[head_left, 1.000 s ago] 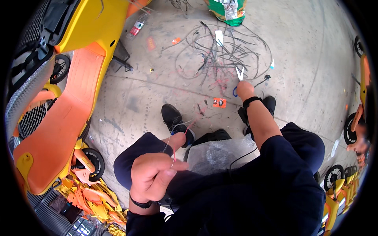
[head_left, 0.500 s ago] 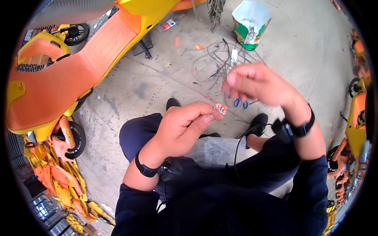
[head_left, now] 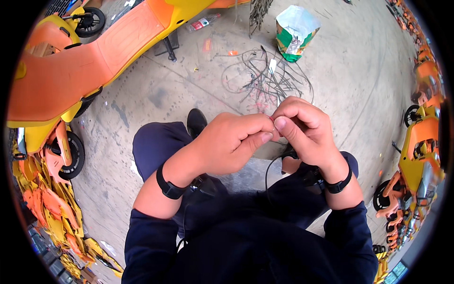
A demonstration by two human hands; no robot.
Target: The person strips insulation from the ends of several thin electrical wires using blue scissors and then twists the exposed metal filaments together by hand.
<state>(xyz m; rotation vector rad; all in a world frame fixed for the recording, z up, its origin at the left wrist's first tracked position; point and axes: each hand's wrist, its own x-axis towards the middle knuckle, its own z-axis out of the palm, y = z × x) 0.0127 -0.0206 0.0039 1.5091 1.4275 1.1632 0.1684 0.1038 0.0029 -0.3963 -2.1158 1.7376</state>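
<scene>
Both bare hands meet above my lap, fingertips close together. My left hand (head_left: 231, 142) pinches a thin wire (head_left: 273, 128) between thumb and index finger. My right hand (head_left: 305, 135), fingers curled, grips at that same wire from the other side; the fingers hide most of it. On the floor just beyond them lie the scissors (head_left: 279, 101), largely hidden by my right hand, and a tangle of dark cables (head_left: 265, 80) with reddish bits among it. A sheet of translucent plastic wrap (head_left: 241, 175) is between my legs.
A yellow-and-orange scooter body (head_left: 61, 75) spans the upper left, above piled parts (head_left: 49, 203). An open green-and-white sack (head_left: 287, 43) stands at the back, near a plastic bottle (head_left: 203, 22). Scooters (head_left: 416, 146) line the right side. My shoe (head_left: 196, 120) is beside the left knee.
My right hand let go of the scissors, swung up and has now come down to join my left hand at the wire. My left hand moved forward to the middle.
</scene>
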